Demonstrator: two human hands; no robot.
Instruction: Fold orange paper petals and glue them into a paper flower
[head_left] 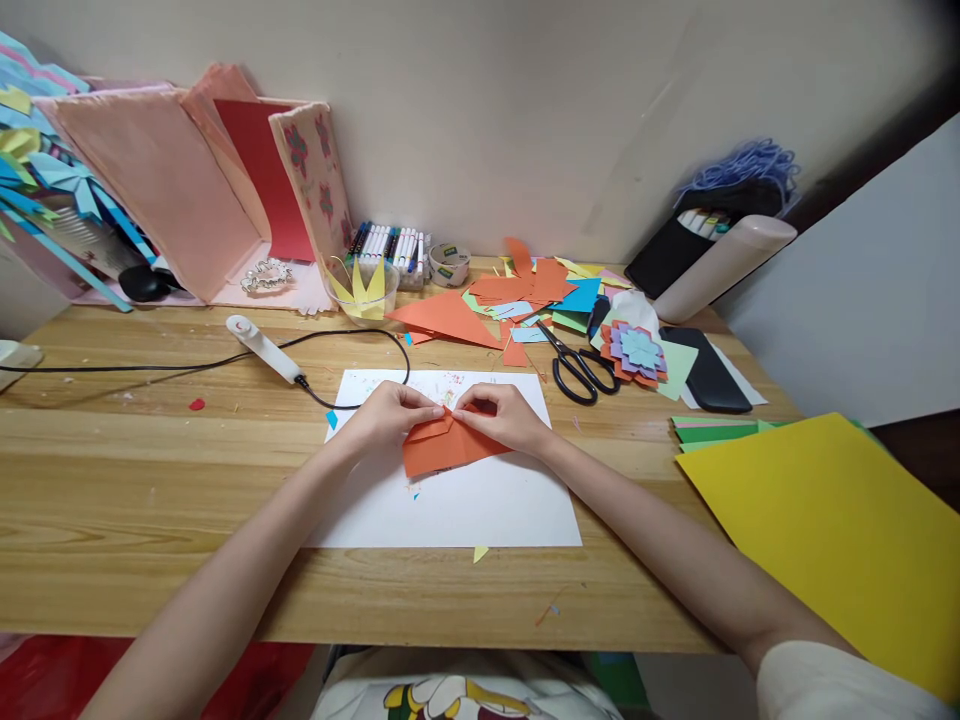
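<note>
An orange sheet of paper (pixel 442 457), partly folded, is held just above a white sheet (pixel 450 520) on the wooden table. My left hand (pixel 394 412) pinches its top edge near the middle. Close beside it, my right hand (pixel 504 415) pinches the same edge from the other side, thumbs almost meeting. A folded flap shows under the left fingers. The right part of the orange paper is hidden behind my right hand.
Black-handled scissors (pixel 581 370) lie right of the white sheet, beside orange scraps (pixel 446 318) and a layered paper flower (pixel 636 352). A white glue gun (pixel 262 348) with a black cable sits left. Yellow sheets (pixel 832 530) overhang the right side.
</note>
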